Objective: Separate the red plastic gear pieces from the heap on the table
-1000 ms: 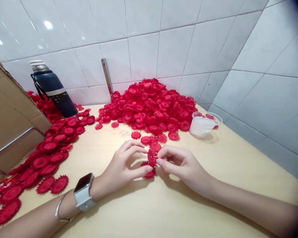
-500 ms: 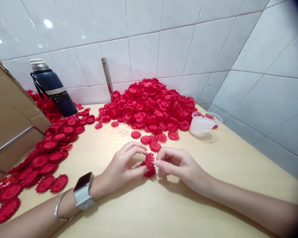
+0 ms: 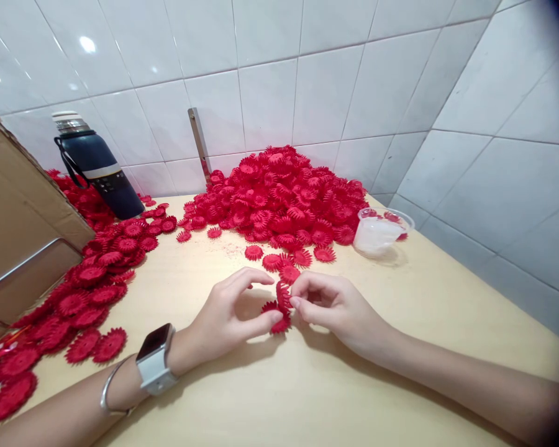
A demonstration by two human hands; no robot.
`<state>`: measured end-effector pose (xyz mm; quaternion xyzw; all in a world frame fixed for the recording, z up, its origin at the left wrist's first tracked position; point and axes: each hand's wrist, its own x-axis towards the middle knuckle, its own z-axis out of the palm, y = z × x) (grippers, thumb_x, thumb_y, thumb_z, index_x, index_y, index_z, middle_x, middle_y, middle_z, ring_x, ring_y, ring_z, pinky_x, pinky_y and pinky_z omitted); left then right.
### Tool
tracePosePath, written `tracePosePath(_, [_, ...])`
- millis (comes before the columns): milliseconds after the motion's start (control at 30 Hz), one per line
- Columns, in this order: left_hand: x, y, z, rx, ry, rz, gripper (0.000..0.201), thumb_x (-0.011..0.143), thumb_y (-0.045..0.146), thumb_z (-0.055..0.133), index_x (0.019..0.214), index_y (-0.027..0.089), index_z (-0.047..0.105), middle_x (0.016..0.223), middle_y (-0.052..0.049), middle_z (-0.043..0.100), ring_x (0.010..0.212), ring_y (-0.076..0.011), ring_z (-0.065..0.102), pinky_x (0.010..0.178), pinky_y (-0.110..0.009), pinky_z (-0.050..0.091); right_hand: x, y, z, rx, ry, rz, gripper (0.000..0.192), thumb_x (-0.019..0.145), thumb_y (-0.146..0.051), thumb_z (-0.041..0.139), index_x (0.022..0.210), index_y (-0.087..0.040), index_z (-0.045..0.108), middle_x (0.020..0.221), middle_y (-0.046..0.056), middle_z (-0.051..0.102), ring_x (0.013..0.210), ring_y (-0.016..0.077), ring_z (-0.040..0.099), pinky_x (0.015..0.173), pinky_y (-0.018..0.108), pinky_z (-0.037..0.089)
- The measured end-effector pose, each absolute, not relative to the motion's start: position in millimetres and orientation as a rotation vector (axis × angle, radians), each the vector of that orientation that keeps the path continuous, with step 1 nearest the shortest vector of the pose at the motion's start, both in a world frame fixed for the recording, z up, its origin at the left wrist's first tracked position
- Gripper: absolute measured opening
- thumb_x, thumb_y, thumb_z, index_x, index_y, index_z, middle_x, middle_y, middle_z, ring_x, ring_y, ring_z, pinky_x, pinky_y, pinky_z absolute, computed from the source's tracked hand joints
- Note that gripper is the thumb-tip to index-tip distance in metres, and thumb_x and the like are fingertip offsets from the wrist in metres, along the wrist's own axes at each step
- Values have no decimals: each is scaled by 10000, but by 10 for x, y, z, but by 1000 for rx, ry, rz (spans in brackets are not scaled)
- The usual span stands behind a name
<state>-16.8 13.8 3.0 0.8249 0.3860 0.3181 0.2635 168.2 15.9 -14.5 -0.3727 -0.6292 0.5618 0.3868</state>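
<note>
My right hand (image 3: 335,304) pinches the edge of a red flower-shaped disc (image 3: 284,295) with a fringed rim, held tilted on edge between my hands. Another such red disc (image 3: 279,320) is just below it, close to the table and partly hidden behind my left thumb. My left hand (image 3: 235,307), with a watch (image 3: 157,357) and a bangle at its wrist, curves open beside the discs. Its thumb overlaps the lower disc in view; whether it touches I cannot tell. A few loose red discs (image 3: 289,274) lie just beyond my fingertips.
A large heap of red discs (image 3: 279,198) stands against the tiled wall. More discs (image 3: 88,273) trail down the left beside a cardboard box (image 3: 23,205) and a dark blue bottle (image 3: 103,167). A clear plastic cup (image 3: 377,234) stands right of the heap, and a metal strip (image 3: 199,143) leans behind.
My left fingers have spread away from the upper disc. That disc has turned more edge-on and is now in my right hand's pinch.
</note>
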Motion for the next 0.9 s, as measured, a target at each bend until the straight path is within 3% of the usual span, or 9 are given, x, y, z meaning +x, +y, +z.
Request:
tracePosePath(167, [-179,132,25,2164,1025,811,161,787,232,544,940,184,556,943,-34,637,857,-159,595,793,-283,458,1684,145,-129,-892,-1718,1390,108,776,-210,546,689,-160,585,662,2,617,620,116,555,561,219,427])
tracePosePath(333, [-177,135,15,2156,956,828,98,797,200,534,886,170,564,928,-30,632,841,-138,596,770,-246,463,1680,147,-116,-836,-1609,1560,102,754,-240,593,713,-150,617,688,7,643,659,126,592,614,233,459])
tracePosePath(900, [-168,139,24,2185,919,802,68,798,184,538,831,155,590,955,-46,621,869,-136,584,792,-249,451,1692,188,-140,-864,-1528,1652,92,737,-195,611,667,-139,634,628,-12,622,598,90,552,565,192,425])
